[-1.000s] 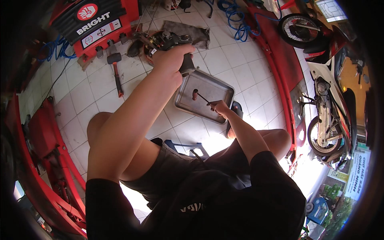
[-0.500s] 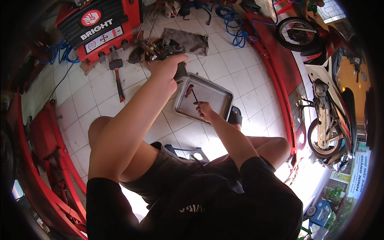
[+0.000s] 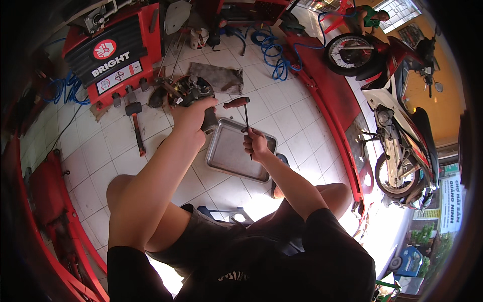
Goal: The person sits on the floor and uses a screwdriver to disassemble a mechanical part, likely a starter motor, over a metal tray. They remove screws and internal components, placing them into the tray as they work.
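My left hand [image 3: 190, 117] is closed on a dark metal engine part [image 3: 197, 93] resting on the floor ahead of me; its fingertips are partly hidden. My right hand [image 3: 256, 144] is wrapped round the thin dark shaft of a T-handle wrench [image 3: 236, 102]. The wrench's reddish-brown crossbar points away from me, past the far rim of a shallow metal tray [image 3: 229, 147]. Its shaft end sticks out below my fist, over the tray. The tray lies on the tiles, tilted slightly, between my hands and my knees.
A hammer [image 3: 136, 128] lies left of my forearm. Beyond the engine part is a dirty grey mat [image 3: 216, 76]. Red lift rails [image 3: 332, 108] flank me, with a blue hose [image 3: 274, 53] at the far right. A motorbike [image 3: 395, 116] stands right, a person [image 3: 375, 17] behind it.
My right hand has raised the wrench and moved it away from me, so its crossbar now sits beyond the tray. My left hand stays on the engine part. The whole view has shifted slightly.
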Demonstrator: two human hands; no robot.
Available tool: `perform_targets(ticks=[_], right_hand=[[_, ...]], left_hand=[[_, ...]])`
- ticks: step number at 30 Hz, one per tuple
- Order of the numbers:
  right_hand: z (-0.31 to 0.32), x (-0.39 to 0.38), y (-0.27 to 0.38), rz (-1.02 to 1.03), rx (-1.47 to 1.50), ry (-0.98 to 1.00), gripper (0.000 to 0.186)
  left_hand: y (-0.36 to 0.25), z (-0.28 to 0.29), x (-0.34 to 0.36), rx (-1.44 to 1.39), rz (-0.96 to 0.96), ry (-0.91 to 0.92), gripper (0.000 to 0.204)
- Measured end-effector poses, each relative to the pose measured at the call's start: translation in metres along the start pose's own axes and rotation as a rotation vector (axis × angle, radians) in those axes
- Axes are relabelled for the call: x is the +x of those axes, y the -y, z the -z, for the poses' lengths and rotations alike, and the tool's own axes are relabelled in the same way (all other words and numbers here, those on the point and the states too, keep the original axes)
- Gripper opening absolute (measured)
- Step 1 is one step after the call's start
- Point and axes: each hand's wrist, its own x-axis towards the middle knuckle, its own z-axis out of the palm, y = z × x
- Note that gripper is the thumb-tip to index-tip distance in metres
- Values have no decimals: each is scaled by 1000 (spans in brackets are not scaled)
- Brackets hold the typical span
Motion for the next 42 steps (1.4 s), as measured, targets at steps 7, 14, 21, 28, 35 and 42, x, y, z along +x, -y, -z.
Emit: perform_targets(ticks=[7, 14, 21, 28, 35, 42], right_hand=[[-3, -76, 174, 393, 40, 314, 37], [18, -114, 213, 542, 177, 273, 41], [28, -126, 225, 580, 238, 175, 43], [33, -143, 227, 592, 204, 141, 43], [36, -143, 218, 683, 101, 114, 42], [46, -138, 201, 1252, -509, 5, 31]], left_hand=[[18, -16, 6, 16, -26, 59, 39], [59, -26, 2, 138, 79, 93, 30], [93, -44, -4, 291, 203, 57, 33], [107, -54, -9, 320, 192, 88, 34], [110, -48, -8, 336, 196, 107, 31], [107, -41, -6, 332, 156, 84, 31]])
